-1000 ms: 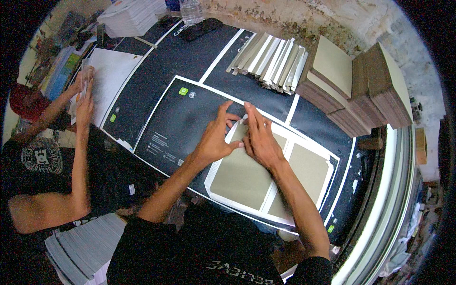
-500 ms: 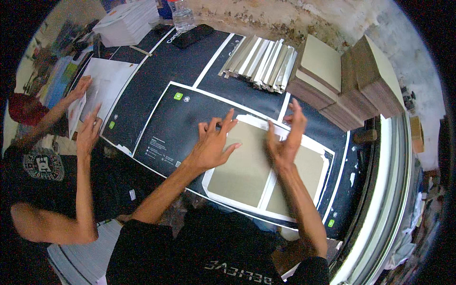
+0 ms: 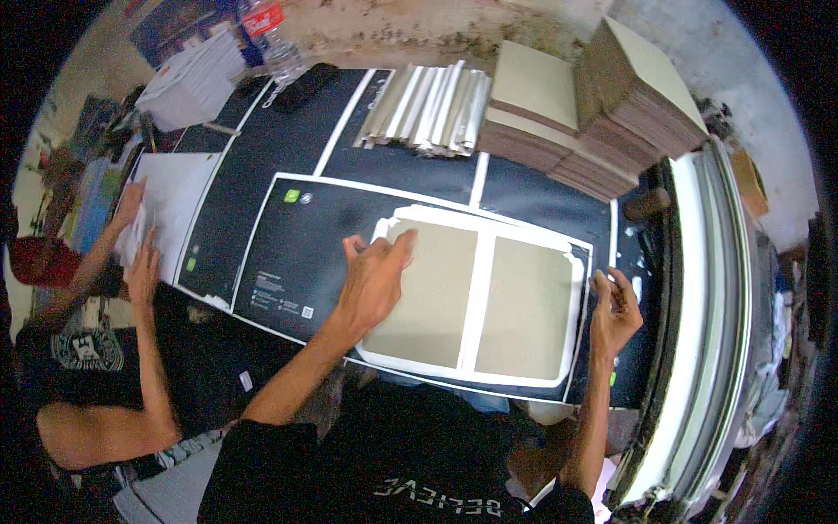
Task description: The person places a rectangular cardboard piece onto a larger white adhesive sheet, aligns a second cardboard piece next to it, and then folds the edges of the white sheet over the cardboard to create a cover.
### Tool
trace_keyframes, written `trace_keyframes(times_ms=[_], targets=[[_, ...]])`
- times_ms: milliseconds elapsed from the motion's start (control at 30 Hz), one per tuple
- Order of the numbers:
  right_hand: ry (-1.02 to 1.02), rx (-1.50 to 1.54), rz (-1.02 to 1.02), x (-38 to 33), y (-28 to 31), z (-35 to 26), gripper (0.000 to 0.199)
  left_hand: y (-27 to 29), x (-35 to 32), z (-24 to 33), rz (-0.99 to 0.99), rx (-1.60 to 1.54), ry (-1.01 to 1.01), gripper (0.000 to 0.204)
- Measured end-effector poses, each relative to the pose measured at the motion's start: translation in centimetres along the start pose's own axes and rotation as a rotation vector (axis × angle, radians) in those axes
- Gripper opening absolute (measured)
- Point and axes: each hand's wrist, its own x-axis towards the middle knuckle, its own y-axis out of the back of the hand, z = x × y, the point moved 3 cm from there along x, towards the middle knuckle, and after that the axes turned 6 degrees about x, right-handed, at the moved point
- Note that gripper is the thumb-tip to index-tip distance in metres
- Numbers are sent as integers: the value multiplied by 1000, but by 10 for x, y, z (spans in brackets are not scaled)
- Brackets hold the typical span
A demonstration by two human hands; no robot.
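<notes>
- At the left, a co-worker's hand was over white paper.
- Left of centre, the left hand had stayed near the far-left corner of the left grey board, fingers somewhat spread; I could not tell whether it gripped anything.
- In the middle, that board and the right grey board lay side by side on the dark printed sheet.
- Right of them, the right hand had left that corner, thumb and fingertips close, contents unclear; the work seemed split between opposite ends.
</notes>
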Motion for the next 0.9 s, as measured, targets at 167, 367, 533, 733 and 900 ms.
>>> trace_keyframes(times_ms=[167, 367, 533, 733, 900], targets=[[-13, -212, 69, 2, 31, 14, 10, -31, -7, 44, 128, -503, -125, 23], [74, -137, 240, -10, 32, 24, 12, -43, 6, 130, -122, -501, -151, 53], [-24, -57, 167, -17, 35, 44, 23, -61, -3, 142, -36, -110, -281, 73], [157, -130, 106, -25, 27, 33, 14, -64, -9, 121, -64, -69, -295, 77], [38, -223, 83, -22, 22, 27, 11, -53, 6, 85, -93, 62, -183, 76]])
